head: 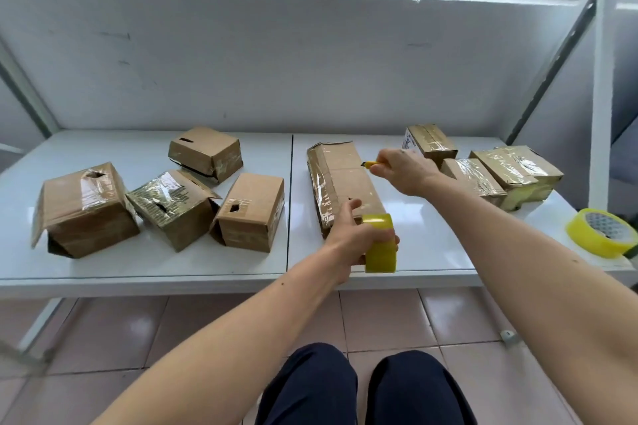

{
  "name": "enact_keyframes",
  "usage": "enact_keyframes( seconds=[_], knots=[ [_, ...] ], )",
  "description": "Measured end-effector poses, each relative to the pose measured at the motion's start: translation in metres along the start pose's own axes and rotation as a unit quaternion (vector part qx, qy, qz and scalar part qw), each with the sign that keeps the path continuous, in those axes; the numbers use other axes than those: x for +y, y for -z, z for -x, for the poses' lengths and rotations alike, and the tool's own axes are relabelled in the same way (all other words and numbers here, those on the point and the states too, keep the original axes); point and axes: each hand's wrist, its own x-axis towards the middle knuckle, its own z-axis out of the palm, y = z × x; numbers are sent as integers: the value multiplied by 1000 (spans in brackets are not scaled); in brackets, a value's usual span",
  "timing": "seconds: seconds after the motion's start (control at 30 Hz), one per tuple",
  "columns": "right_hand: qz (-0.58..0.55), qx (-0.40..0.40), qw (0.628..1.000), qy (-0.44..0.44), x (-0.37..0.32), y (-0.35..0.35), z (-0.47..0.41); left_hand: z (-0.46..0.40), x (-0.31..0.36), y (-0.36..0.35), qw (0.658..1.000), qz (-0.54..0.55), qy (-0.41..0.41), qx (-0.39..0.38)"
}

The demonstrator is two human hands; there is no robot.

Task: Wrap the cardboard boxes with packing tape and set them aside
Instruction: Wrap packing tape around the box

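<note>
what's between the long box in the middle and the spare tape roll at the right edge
In the head view, only bare white tabletop lies between the long box and the spare tape roll; the right forearm passes above it.

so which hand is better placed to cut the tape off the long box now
Right. The right hand already grips the yellow utility knife beside the long cardboard box. The left hand holds the tape roll at the box's near end.

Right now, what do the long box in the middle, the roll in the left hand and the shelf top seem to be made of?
Long box: brown cardboard, matte, with glossy clear film wrinkled along its left side.
Roll in the left hand: yellowish translucent plastic tape, shiny.
Shelf top: smooth white glossy surface, perhaps laminate or painted metal; it reflects light.
</note>
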Motion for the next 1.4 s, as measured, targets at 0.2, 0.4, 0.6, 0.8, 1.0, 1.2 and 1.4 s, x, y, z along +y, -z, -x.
enact_keyframes(
  seconds=[0.2, 0.4, 0.6, 0.8, 1.0, 1.2, 1.4],
  knots=[
    [-56, -62, 996, 15, 5, -30, 2, -8, -11, 11, 999, -29, 34, 21],
    [-16, -39, 999, -11, 3, -42, 0, -12, -6, 29, 995, -87, 36, 19],
    [5, -19, 999, -34, 4, -51, 12, -10, 7, 47, 991, -132, 35, -1],
    [5, 5, 999, -45, 5, -36, 1, -1, -1, 42, 993, -115, -6, -7],
    [-14, 104, 992, -68, 4, -2, -22, 3, 4, 38, 996, -79, 26, -33],
    [29, 85, 994, -70, 10, -2, -49, 3, 7, 32, 994, -65, 30, -87],
    [32, 115, 989, -86, 20, -2, -77, -7, -1, 27, 991, -91, 95, -37]
  ],
)
